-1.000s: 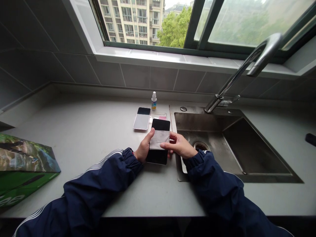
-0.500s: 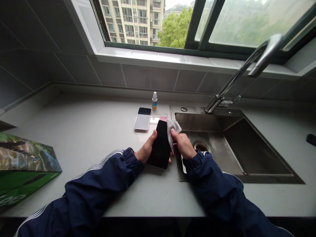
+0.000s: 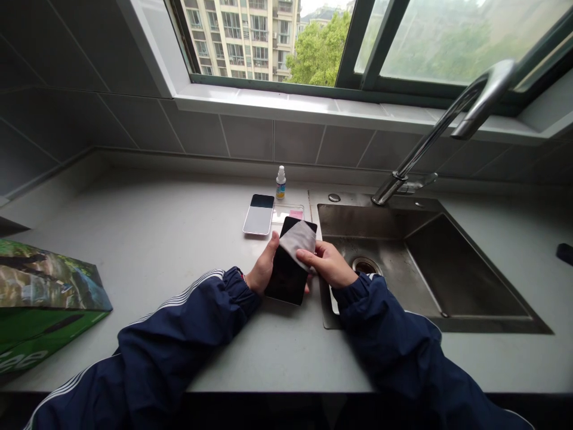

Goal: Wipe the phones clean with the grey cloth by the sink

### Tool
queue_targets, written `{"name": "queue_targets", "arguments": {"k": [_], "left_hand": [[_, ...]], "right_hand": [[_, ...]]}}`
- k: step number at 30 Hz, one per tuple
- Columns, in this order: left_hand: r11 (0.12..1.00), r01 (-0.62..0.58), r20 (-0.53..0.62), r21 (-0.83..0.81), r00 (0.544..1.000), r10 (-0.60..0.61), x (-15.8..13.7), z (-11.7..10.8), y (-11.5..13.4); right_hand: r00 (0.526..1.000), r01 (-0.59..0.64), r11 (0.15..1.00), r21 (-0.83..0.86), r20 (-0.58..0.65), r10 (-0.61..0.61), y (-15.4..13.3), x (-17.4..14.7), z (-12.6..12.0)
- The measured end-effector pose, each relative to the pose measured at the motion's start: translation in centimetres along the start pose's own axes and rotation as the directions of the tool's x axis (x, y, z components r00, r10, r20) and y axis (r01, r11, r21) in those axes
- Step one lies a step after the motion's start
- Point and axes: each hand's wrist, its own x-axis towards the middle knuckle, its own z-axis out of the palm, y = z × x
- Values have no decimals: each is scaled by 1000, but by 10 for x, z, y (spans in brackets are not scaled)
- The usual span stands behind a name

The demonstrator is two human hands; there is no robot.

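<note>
My left hand (image 3: 264,266) grips a black-screened tablet (image 3: 287,279) by its left side, thumb along the edge and fingertips showing at its right side. The tablet is tilted above the counter. In my right hand (image 3: 330,263) a light grey cloth (image 3: 299,240) is pinched under the thumb, and it lies across the upper part of the screen. Behind them, a phone (image 3: 258,216) with a dark upper strip rests on the counter. Beside it is a clear case (image 3: 286,211) with a pink patch, partly covered by the tablet. A small white spray bottle (image 3: 280,184) stands behind.
To the right is a steel sink (image 3: 430,325) with a tall chrome faucet (image 3: 447,119). A green printed box (image 3: 54,304) stands on the counter (image 3: 179,227) at the left. A dark object (image 3: 564,254) sits at the far right, under the window side.
The cloth has moved left from the tablet's right edge onto its screen, now spread flat. My right thumb has shifted left with it. My left hand keeps its hold.
</note>
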Motion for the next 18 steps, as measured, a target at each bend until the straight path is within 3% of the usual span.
{"name": "queue_targets", "arguments": {"k": [5, 18], "left_hand": [[998, -65, -7, -14, 998, 65, 2, 5, 2], [1000, 14, 70, -2, 997, -14, 0, -3, -1]], "right_hand": [[988, 6, 1000, -13, 153, -4, -3, -2, -5], [999, -2, 999, -45, -45, 0, -4, -4, 3]]}}
